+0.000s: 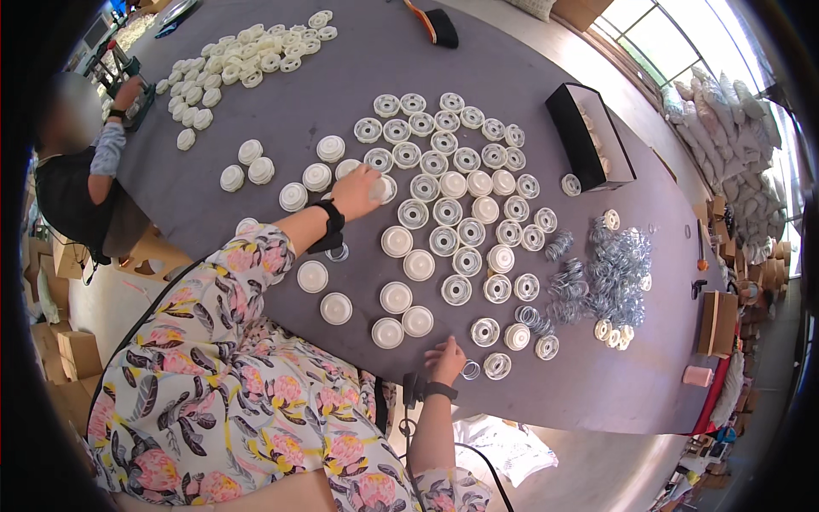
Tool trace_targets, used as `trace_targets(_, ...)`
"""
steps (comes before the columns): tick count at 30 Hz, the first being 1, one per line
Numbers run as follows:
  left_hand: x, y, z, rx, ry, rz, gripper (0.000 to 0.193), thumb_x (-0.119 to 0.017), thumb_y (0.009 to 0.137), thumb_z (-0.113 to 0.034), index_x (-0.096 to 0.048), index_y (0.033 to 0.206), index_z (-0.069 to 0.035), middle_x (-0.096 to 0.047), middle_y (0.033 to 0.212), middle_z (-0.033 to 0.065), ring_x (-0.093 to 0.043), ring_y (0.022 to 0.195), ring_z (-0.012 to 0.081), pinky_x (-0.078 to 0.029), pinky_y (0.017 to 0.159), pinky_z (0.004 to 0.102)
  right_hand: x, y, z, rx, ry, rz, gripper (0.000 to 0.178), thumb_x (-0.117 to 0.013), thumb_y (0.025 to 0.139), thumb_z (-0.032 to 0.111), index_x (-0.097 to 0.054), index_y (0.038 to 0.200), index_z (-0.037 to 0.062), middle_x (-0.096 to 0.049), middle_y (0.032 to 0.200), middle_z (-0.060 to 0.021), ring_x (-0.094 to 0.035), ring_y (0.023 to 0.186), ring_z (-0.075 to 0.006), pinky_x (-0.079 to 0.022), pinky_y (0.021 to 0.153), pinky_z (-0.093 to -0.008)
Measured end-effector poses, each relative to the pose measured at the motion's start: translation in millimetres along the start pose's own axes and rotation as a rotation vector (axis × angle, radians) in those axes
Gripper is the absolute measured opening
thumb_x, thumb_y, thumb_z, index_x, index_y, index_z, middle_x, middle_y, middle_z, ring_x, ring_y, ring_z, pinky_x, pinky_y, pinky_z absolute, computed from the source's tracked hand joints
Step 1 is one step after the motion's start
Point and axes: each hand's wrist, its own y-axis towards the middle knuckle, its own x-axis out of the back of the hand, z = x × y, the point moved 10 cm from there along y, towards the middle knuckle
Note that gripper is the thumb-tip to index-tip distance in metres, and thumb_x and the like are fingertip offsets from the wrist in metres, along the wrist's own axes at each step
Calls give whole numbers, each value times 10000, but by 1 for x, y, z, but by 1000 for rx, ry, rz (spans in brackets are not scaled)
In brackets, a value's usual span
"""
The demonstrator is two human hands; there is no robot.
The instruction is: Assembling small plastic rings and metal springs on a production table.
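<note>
Holds a white cap (pixel 389 189) in the curled fingers of the left hand (pixel 354 194), stretched over the middle of the bench (pixel 512 77) at the left edge of a crowd of hollow rings (pixel 434 163); cannot tell whether lifted clear or resting on something. Has the right hand (pixel 445 360) low by the near edge, fingers half bent beside a loose spring (pixel 470 369); cannot tell whether pinching or merely touching it. Spreads the two arms wide, probably to serve both sides of the layout without crossing. Shows most hollow rings lying singly and flat, open face up, perhaps to give easy access to each centre from above. Shows a few white-topped pieces (pixel 454 184) among them, likely grouped there to save shifting. Has loose caps (pixel 397 241) spread between the two hands, presumably for a quick pick from either side. Has a tangled spring pile (pixel 618 264) off to the right, likely heaped for lack of any need for order. Has an open black box (pixel 570 141) with pale pieces inside beyond the rings, probably set there to clear the arms.
</note>
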Motion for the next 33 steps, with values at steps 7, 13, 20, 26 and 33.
trace_targets(7,-38,27,4,8,371,312,479,-690,673,-235,-546,1112,-110,-506,1057,151,-535,999,309,-457,810,401,0,-6,3,11,32,-54,358,-469,905,287,-506,749,-33,-549,497,-150,-468,300,-180,-332,262,-241)
trace_targets(13,-2,-1,-8,-46,152,104,442,-707,651,-311,-574,1005,-82,-537,984,138,-553,935,318,-458,784,401,1,-6,1,8,6,-35,362,-472,903,287,-508,763,-44,-549,508,-148,-488,322,-185,-342,264,-243)
trace_targets(20,-25,-105,16,-70,240,547,530,-729,613,-388,-561,998,-65,-552,893,138,-574,820,312,-462,701,415,-6,2,8,36,-12,-6,358,-481,894,288,-497,764,-46,-529,557,-112,-542,383,-202,-368,272,-252)
trace_targets(26,4,-110,16,227,-283,325,545,-712,664,-431,-560,998,-27,-607,909,151,-596,826,292,-472,728,367,-5,15,-1,87,-41,18,378,-481,894,321,-476,776,-38,-535,601,-131,-562,431,-210,-385,292,-273)
trace_targets(33,22,-152,-86,-130,-645,290,496,-712,700,-405,-569,1000,-36,-566,911,100,-559,791,234,-451,682,336,-4,-15,14,185,-64,85,301,-461,887,370,-498,810,82,-504,611,-28,-480,448,-158,-368,364,-272)
